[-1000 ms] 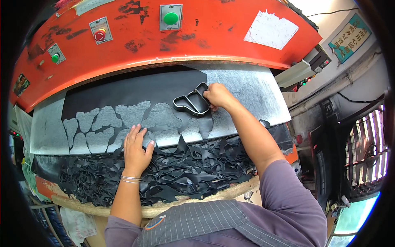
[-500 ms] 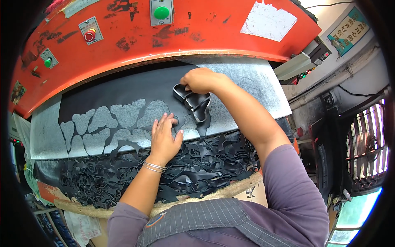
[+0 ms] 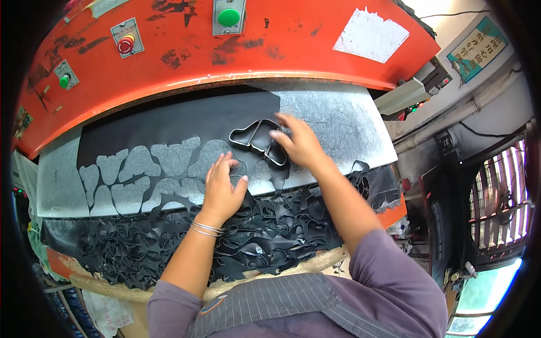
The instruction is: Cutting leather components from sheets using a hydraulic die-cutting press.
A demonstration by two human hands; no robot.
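Note:
A metal cutting die (image 3: 252, 147), a curved outline with inner bars, lies on the black sheet material (image 3: 169, 121) near its right end. My right hand (image 3: 300, 141) is at the die's right side, thumb over its inside and forefinger at its far rim, gripping the edge. My left hand (image 3: 221, 188) rests with fingers spread at the near edge of the sheet, left of the die, holding nothing. Rows of cut-out openings (image 3: 172, 158) run along the sheet's near side, showing the grey cutting board (image 3: 338, 121) beneath.
Beyond the board rises an orange-red machine beam (image 3: 293, 50) with a large green button (image 3: 229, 18), a red knob (image 3: 126, 44) and a smaller green button (image 3: 65, 80). Tangled black offcuts (image 3: 146, 248) fill the near side. A control box (image 3: 414, 93) juts out at right.
The die has been turned and set further left and flatter on the sheet. My right hand has shifted from its top to its right side. My left hand stays nearly in place.

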